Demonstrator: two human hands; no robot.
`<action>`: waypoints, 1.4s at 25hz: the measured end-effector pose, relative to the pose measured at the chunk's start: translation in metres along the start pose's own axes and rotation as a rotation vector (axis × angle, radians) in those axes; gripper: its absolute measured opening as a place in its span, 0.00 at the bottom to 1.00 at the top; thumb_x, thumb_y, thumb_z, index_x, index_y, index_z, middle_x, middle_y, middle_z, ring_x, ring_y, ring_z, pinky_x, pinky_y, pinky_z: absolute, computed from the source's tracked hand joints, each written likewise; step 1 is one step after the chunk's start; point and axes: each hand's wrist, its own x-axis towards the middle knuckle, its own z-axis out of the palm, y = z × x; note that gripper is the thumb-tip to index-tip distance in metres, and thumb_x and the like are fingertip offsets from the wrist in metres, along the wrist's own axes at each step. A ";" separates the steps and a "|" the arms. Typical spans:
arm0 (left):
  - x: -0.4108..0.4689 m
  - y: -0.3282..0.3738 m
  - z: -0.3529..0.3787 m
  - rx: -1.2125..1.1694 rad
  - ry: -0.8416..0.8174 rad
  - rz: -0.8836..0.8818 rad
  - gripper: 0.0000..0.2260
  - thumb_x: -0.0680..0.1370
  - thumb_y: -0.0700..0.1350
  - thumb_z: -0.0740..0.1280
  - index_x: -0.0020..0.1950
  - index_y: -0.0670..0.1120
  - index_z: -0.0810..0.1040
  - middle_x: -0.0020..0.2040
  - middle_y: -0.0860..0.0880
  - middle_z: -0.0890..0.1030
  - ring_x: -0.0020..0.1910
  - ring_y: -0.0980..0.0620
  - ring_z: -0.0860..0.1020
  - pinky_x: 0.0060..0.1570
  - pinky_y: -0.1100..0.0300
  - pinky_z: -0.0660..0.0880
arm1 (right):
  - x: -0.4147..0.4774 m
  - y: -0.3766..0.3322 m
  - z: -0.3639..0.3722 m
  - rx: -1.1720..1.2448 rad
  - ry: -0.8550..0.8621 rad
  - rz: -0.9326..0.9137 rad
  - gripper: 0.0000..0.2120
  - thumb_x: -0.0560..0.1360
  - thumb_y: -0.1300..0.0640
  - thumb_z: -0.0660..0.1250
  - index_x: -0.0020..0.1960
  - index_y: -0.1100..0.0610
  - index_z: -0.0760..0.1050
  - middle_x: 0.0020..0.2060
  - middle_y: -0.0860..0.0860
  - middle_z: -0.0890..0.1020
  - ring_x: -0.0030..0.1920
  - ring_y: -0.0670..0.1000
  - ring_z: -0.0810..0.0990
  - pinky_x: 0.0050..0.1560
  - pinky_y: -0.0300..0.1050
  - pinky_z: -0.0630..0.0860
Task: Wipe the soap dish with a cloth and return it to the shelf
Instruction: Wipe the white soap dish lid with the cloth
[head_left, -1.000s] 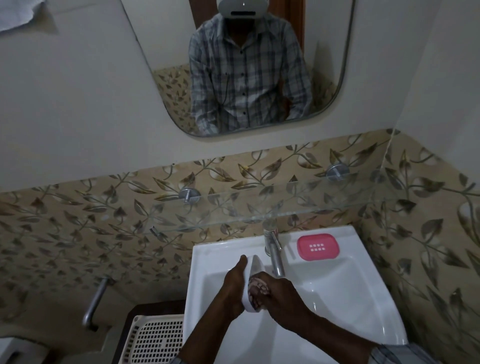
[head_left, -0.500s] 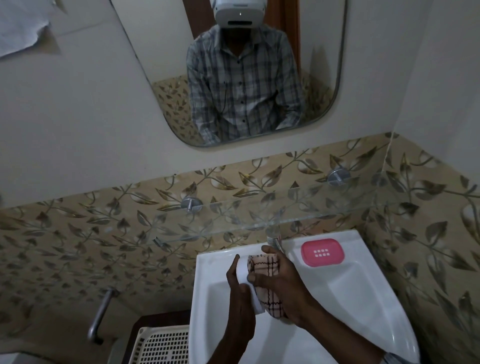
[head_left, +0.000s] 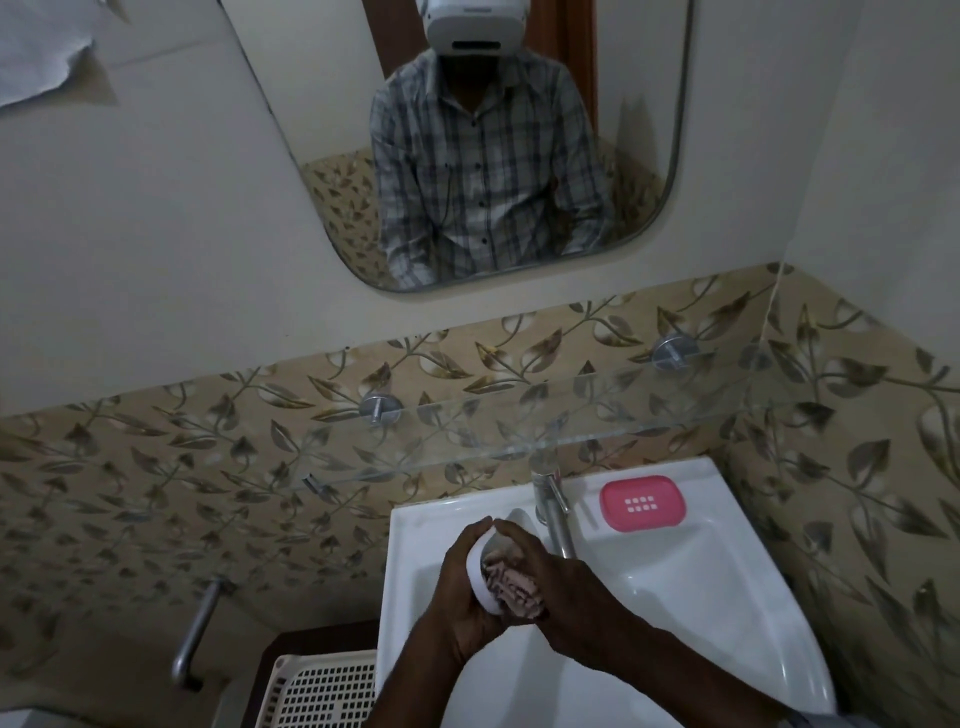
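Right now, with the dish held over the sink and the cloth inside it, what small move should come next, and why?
Probably sweep the cloth round the hollow of the soap dish: the right hand presses it inside while the left hand grips the dish over the sink, so wiping looks unfinished; the shelf comes later.

No writing, label, brand or number can be read anywhere in view
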 end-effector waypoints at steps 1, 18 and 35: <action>0.001 -0.011 0.001 0.011 -0.001 0.103 0.22 0.79 0.55 0.60 0.60 0.40 0.82 0.42 0.37 0.86 0.45 0.39 0.83 0.47 0.46 0.79 | 0.000 -0.006 -0.001 0.152 -0.019 0.142 0.41 0.72 0.66 0.65 0.78 0.44 0.51 0.47 0.58 0.84 0.43 0.52 0.83 0.45 0.45 0.80; -0.002 -0.020 -0.012 -0.122 0.030 0.139 0.14 0.75 0.43 0.60 0.51 0.35 0.80 0.42 0.35 0.83 0.43 0.36 0.79 0.45 0.48 0.76 | 0.018 -0.017 -0.034 0.153 0.222 0.087 0.19 0.72 0.67 0.67 0.61 0.54 0.76 0.60 0.52 0.79 0.62 0.48 0.77 0.65 0.40 0.74; 0.007 -0.006 -0.002 0.062 0.069 0.012 0.16 0.75 0.47 0.62 0.44 0.34 0.81 0.40 0.38 0.82 0.40 0.39 0.81 0.42 0.51 0.80 | 0.012 0.021 -0.005 -0.320 -0.152 -0.136 0.18 0.60 0.65 0.74 0.50 0.55 0.83 0.46 0.52 0.85 0.45 0.53 0.84 0.44 0.39 0.80</action>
